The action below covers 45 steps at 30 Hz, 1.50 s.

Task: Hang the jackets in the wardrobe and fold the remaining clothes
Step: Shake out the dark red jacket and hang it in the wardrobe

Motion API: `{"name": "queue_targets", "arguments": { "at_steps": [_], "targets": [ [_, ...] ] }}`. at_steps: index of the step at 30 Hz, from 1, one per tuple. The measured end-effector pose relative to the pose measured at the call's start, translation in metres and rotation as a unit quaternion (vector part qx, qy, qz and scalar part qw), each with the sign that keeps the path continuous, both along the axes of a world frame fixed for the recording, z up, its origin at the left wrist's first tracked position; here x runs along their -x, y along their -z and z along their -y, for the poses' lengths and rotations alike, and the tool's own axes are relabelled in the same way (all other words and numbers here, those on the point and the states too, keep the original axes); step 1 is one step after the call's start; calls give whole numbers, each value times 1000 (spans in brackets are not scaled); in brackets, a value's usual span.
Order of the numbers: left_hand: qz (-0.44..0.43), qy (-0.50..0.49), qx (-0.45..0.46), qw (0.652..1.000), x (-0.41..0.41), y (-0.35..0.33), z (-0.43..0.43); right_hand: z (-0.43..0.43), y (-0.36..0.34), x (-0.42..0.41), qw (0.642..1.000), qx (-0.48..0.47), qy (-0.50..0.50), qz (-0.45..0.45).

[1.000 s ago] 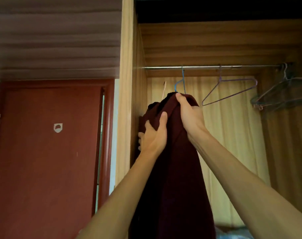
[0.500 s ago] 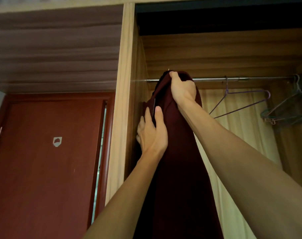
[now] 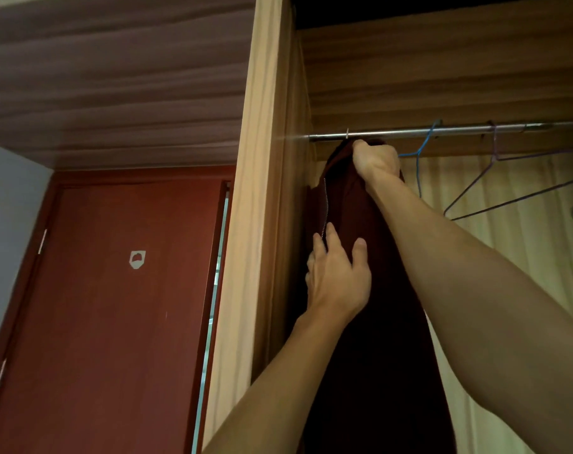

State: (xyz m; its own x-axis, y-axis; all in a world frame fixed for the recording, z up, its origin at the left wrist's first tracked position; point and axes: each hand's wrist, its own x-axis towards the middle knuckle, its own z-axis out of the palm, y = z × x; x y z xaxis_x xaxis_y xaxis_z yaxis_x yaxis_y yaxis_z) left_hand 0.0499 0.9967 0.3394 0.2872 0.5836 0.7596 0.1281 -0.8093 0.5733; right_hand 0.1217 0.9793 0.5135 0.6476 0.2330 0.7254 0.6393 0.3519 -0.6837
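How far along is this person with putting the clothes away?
Nothing shows as finished yet. In hand: the right hand grips the top of the maroon jacket just under the rail, the left hand resting flat on its front. Left: releasing it, plus the folding, which is out of view; the blue hanger and purple hanger hang empty.

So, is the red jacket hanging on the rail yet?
Seemingly: a pale hook tip crosses the rail, but the right hand grips the jacket.
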Motion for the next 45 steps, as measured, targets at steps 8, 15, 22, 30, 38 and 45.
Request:
{"name": "queue_targets", "arguments": {
  "at_steps": [8, 15, 22, 30, 38, 45],
  "targets": [
    [-61, -8, 26, 998, -17, 23, -8, -15, 29, -23, 998, 39, 33, 29],
    [-85, -1, 20, 996, -18, 36, -8, -6, 39, -24, 989, 90, 90, 77],
    [-101, 17, -14, 995, -8, 59, 3, 26, 79, -24, 978, 94, 114, 148],
    [-108, 38, -70, 991, 11, 110, 43, 91, 165, -18, 965, 105, 113, 210],
    [-161, -11, -131, 978, 32, 137, 98, 167, 253, -32, 937, 215, 148, 233],
    [-241, 20, -119, 963, 40, 175, 162, 264, 320, -33, 915, 318, 161, 188]
  ]
}}
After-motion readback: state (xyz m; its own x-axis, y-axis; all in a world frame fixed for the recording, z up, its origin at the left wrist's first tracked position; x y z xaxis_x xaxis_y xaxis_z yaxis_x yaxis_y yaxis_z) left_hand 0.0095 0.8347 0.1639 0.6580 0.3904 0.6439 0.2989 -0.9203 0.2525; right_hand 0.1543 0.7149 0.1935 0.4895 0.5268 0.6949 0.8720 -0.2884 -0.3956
